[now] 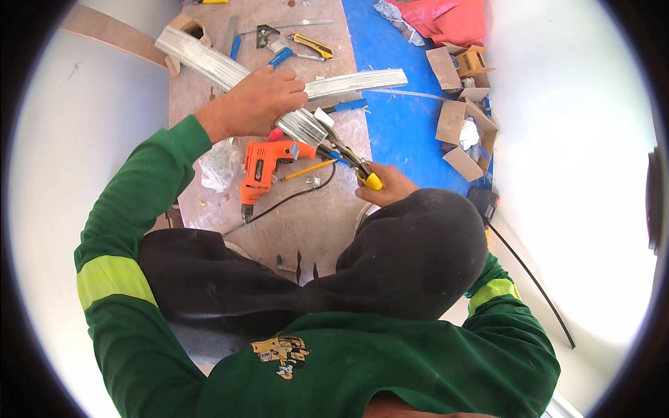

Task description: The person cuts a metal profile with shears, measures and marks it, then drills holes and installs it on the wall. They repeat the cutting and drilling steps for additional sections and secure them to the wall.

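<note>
My left hand (263,101) is closed around a long silvery metal channel (202,59), which runs slantwise from the upper left towards the middle. In my right hand (391,184) are metal snips (348,155) with yellow handles. Their jaws meet the near end of the channel; whether they bite into the metal cannot be made out. A second metal strip (362,82) lies crosswise beyond my left hand. Just below the channel, an orange power drill (263,171) rests on its side with its cord trailing. Beside it lies a yellow pencil (306,169).
Farther off lie a yellow utility knife (311,45), a black square (265,35) and blue-handled tools. Open cardboard boxes (465,157) stand at right on a blue sheet (404,146). A clear plastic bag (219,166) sits left of the drill. My crossed legs are close below.
</note>
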### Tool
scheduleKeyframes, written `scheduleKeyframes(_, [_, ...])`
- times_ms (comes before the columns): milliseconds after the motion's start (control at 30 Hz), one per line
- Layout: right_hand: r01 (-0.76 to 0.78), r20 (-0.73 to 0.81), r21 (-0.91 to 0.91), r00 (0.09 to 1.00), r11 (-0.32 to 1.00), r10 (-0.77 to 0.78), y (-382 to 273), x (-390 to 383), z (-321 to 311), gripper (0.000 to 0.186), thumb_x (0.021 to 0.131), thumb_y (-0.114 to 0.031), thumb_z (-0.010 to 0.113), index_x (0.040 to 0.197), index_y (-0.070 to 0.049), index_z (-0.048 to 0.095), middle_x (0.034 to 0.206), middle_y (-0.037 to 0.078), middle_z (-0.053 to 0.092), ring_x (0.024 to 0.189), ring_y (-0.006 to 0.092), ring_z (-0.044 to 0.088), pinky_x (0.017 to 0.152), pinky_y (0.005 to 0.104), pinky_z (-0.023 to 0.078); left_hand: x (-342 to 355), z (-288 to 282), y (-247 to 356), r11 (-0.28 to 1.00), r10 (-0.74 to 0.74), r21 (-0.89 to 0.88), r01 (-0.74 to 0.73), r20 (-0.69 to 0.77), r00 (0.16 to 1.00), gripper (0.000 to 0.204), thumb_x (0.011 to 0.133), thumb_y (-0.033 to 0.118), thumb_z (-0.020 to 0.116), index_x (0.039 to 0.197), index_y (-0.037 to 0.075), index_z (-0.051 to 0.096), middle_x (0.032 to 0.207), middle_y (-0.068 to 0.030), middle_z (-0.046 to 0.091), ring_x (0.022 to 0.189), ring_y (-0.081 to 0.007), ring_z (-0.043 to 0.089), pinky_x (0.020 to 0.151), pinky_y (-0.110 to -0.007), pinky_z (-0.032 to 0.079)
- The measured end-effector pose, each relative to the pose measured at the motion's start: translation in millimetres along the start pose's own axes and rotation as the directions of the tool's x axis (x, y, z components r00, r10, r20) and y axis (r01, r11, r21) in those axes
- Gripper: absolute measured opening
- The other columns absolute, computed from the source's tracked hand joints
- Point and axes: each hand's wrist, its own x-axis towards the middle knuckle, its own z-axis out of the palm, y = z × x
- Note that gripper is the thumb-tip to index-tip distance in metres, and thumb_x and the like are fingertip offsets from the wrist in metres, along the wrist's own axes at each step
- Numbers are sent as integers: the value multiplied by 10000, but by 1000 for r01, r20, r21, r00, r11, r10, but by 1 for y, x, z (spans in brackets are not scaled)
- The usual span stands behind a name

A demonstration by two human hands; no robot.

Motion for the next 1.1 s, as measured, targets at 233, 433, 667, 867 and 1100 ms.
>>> scheduleKeyframes(233, [-94, -34, 696, 986, 712, 165, 4, 1, 4, 396, 978, -267, 820, 1263, -50, 650, 1046, 33, 680, 921, 155, 646, 845, 348, 526, 0, -12, 3, 996, -44, 73, 47, -38, 998, 224, 830, 82, 742, 1030, 92, 642, 1050, -48, 630, 1075, -276, 622, 851, -437, 488])
scheduleKeyframes(433, [186, -262, 464, 963, 866, -67, -25, 58, -19, 395, 1003, -302, 831, 1237, -49, 638, 1032, 18, 653, 937, 132, 601, 851, 336, 503, 11, -3, 20, 997, 40, 67, -38, -22, 999, 177, 859, 87, 744, 1019, 100, 668, 1025, -30, 639, 1060, -249, 633, 845, -431, 477])
scheduleKeyframes(667, [217, -342, 114, 925, 970, -166, -70, 67, -23, 409, 982, -260, 834, 1215, -7, 613, 1013, 112, 685, 916, 220, 630, 849, 400, 525, 7, 24, 41, 976, -3, 217, -4, 33, 999, 105, 928, 171, 706, 1000, 95, 696, 992, -37, 649, 1056, -230, 632, 819, -398, 502])
scheduleKeyframes(867, [201, -356, -94, 908, 975, -221, -80, 62, -31, 477, 939, -219, 803, 1279, 52, 607, 1073, 308, 733, 1027, 472, 727, 892, 520, 562, 11, 37, 58, 987, -42, 155, 35, 44, 998, 162, 911, 186, 723, 1035, 82, 712, 1032, -48, 677, 1050, -249, 656, 827, -416, 539])
scheduleKeyframes(1100, [135, -243, 245, 967, 960, -74, -50, 71, -25, 479, 923, -233, 814, 1275, 27, 618, 1093, 290, 739, 1039, 451, 729, 890, 511, 561, 9, 27, 39, 998, -57, -19, 59, 105, 993, 293, 840, 213, 824, 1063, 68, 701, 1052, -65, 667, 1073, -276, 678, 828, -431, 573])
